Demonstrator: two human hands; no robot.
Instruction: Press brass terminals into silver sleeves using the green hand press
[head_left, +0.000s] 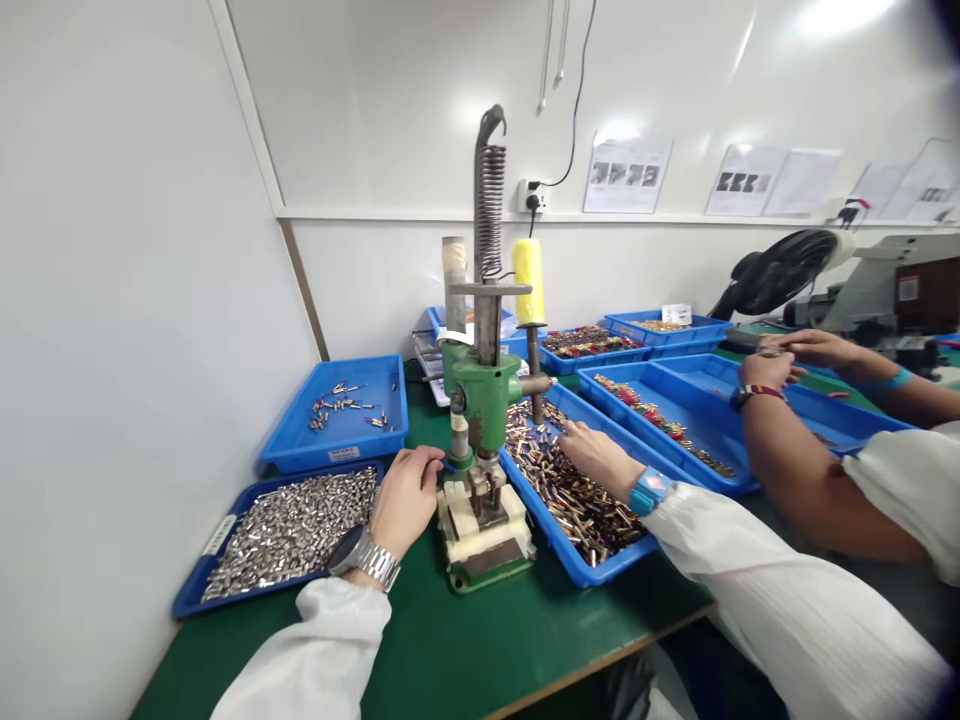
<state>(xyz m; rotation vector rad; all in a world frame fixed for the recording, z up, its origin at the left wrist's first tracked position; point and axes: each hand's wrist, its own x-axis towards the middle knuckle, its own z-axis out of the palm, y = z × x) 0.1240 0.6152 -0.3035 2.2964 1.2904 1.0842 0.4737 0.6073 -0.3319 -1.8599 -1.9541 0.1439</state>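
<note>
My left hand (407,497), wearing a metal watch, is beside the green hand press (484,400). Its thumb and fingers are pinched together, with a small blue tip showing at their ends; the rest of that piece is hidden. Over a blue tray (581,572) of small brass-coloured and dark metal pieces (570,490), my right hand (600,460) reaches in with its fingers curled together. What those fingers hold, if anything, cannot be made out. The press has a tall spring (491,210), a yellow-wrapped handle (529,280) and a taped base (487,540).
Left of the press, a tray of silver pieces (292,535) lies before a blue tray (274,445) with several loose parts. A co-worker's hands (795,355) work at the right above more blue trays (679,395). Behind them stands a black fan (787,265).
</note>
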